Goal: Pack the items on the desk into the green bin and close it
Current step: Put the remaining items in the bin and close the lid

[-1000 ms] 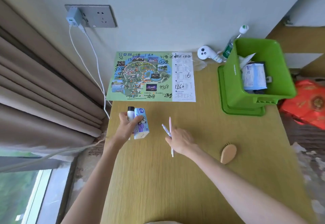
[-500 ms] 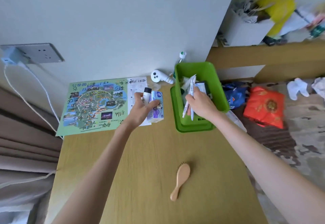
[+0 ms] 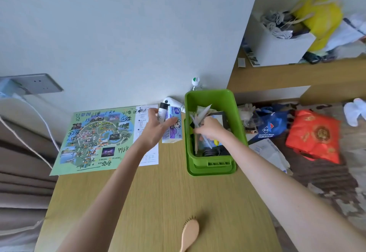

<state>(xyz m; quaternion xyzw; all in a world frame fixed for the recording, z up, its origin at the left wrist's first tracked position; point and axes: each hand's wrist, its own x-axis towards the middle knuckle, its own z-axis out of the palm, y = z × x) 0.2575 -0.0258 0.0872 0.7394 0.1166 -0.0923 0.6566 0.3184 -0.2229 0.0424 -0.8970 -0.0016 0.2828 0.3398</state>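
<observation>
The green bin (image 3: 210, 96) sits open at the far right of the worktop (image 3: 158, 202), standing on its own green lid (image 3: 213, 171). The right hand (image 3: 212, 131) is down inside it, among the papers and packets already there. Its fingers are curled round the pens (image 3: 207, 143), which show only as a pale blur slanting below the knuckles. The right arm reaches in straight from the near right corner, wrist over the bin's near half.

The left hand (image 3: 156, 127) hovers just left of the bin's wall, thumb and fingers wrapped round a tissue pack (image 3: 174, 131) and a small black-capped bottle (image 3: 162, 111), both held upright. Its forearm runs diagonally across the worktop, above the edge of the park map (image 3: 95, 139).

The wooden hairbrush (image 3: 190, 234) lies near the front edge, untouched.

Half a second ago the right hand was at the bin's near rim; now it is deeper in. The left hand has carried its load closer to the bin.
</observation>
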